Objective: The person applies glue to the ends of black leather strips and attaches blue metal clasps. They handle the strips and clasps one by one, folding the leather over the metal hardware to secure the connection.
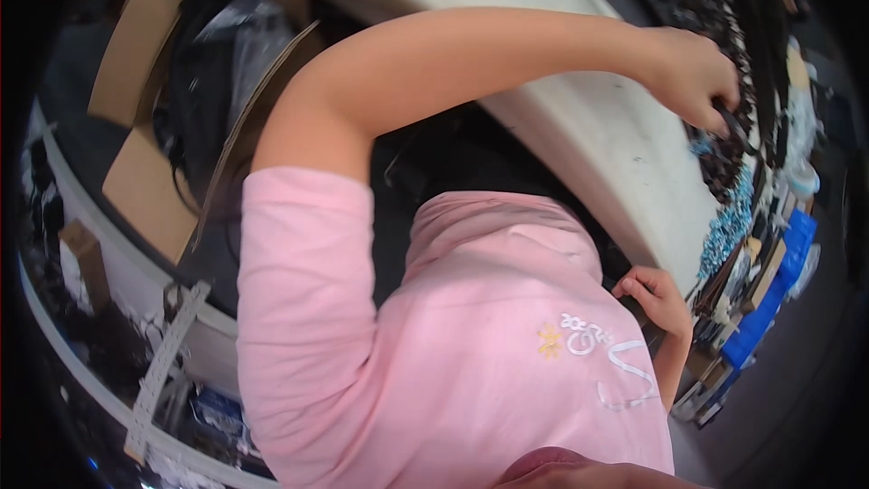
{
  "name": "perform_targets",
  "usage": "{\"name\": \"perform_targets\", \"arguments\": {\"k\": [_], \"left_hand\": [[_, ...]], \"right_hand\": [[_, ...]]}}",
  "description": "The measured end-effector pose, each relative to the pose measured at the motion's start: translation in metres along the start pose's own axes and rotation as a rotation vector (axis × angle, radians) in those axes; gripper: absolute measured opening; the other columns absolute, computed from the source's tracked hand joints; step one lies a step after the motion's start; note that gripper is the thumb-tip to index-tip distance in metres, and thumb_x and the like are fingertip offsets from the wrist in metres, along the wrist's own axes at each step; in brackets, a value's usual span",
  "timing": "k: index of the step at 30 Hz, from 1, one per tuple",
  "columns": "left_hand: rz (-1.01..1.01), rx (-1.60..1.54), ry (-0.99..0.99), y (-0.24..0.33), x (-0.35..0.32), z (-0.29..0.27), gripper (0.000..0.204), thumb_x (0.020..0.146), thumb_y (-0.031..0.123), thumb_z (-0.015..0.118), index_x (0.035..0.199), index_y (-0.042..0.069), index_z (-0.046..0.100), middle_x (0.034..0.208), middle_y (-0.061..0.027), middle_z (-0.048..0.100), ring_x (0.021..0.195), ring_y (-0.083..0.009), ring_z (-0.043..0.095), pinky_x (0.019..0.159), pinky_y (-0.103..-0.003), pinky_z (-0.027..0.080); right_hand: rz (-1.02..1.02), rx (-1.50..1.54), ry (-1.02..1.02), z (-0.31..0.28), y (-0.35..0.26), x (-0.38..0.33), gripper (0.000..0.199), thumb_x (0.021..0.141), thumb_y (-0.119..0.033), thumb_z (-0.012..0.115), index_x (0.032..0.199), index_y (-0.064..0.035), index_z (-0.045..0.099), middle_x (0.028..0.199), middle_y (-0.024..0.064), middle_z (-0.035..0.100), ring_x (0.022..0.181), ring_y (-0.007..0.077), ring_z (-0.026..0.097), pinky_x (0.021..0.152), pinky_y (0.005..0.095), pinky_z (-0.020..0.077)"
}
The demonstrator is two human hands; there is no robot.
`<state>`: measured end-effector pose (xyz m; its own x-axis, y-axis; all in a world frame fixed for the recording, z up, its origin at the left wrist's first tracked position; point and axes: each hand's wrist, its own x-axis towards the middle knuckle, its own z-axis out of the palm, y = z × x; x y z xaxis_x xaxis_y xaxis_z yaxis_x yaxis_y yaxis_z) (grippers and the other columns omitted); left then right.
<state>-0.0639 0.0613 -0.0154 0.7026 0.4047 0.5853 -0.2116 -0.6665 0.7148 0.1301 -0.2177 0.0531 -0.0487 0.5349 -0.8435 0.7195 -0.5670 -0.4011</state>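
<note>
My left arm stretches across the white table (pixel 625 163) toward the far right. My left hand (pixel 692 77) is closed, its fingers curled around a dark strip (pixel 735 127) just above a heap of dark brown strands (pixel 720 172). Beside that heap lies a cluster of light-blue strands (pixel 731 226). Lower down, my right hand (pixel 656 297) is at the table's near edge, close to my pink shirt. Its fingers are bent and pressed together; what they hold, if anything, is too small and dark to make out.
Opened cardboard boxes (pixel 136 63) with black goods and clear plastic (pixel 244 32) stand at the left. Along the table's right side are a long blue tray (pixel 769 290), small packets and a white tub (pixel 802 183). A pale metal rack (pixel 167 367) stands lower left.
</note>
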Motion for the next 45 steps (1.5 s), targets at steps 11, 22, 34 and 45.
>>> {"name": "perform_targets", "arguments": {"k": [11, 22, 34, 45], "left_hand": [[-0.527, -0.448, -0.121, 0.031, 0.024, 0.014, 0.020, 0.094, 0.017, 0.069, 0.083, 0.001, 0.067, 0.073, 0.0070, 0.058, 0.070, -0.0007, 0.047, 0.062, -0.020, 0.036], [-0.817, -0.560, -0.178, 0.049, 0.047, 0.058, 0.020, 0.096, 0.022, 0.067, 0.085, 0.006, 0.066, 0.074, 0.0064, 0.057, 0.064, -0.0014, 0.040, 0.058, -0.020, 0.031], [-0.805, -0.420, -0.307, 0.035, 0.043, 0.082, 0.021, 0.102, 0.025, 0.059, 0.094, 0.006, 0.061, 0.083, 0.0049, 0.056, 0.070, -0.0028, 0.042, 0.062, -0.021, 0.035], [-0.949, -0.533, -0.307, 0.039, 0.048, 0.082, 0.024, 0.103, 0.028, 0.058, 0.090, 0.008, 0.059, 0.075, 0.0072, 0.049, 0.065, -0.0003, 0.037, 0.056, -0.019, 0.028]], "right_hand": [[-0.841, 0.566, 0.623, -0.055, -0.051, 0.059, 0.045, 0.096, -0.007, 0.064, 0.135, 0.0015, 0.043, 0.117, 0.0132, 0.062, 0.113, 0.0190, 0.062, 0.098, 0.0333, 0.0482], [-0.676, 0.680, 0.495, -0.087, -0.017, 0.059, 0.017, 0.099, -0.004, 0.060, 0.111, 0.0069, 0.066, 0.087, 0.0080, 0.070, 0.079, 0.0137, 0.070, 0.075, 0.0272, 0.0596], [-0.654, 0.820, 0.088, -0.098, 0.020, 0.074, 0.041, 0.108, -0.030, 0.044, 0.105, 0.0019, 0.069, 0.073, 0.0063, 0.066, 0.067, 0.0129, 0.066, 0.064, 0.0263, 0.0559], [-0.632, 0.837, 0.076, -0.094, 0.021, 0.082, 0.043, 0.108, -0.031, 0.042, 0.100, 0.0027, 0.068, 0.071, 0.0075, 0.067, 0.065, 0.0133, 0.067, 0.063, 0.0250, 0.0542]]}}
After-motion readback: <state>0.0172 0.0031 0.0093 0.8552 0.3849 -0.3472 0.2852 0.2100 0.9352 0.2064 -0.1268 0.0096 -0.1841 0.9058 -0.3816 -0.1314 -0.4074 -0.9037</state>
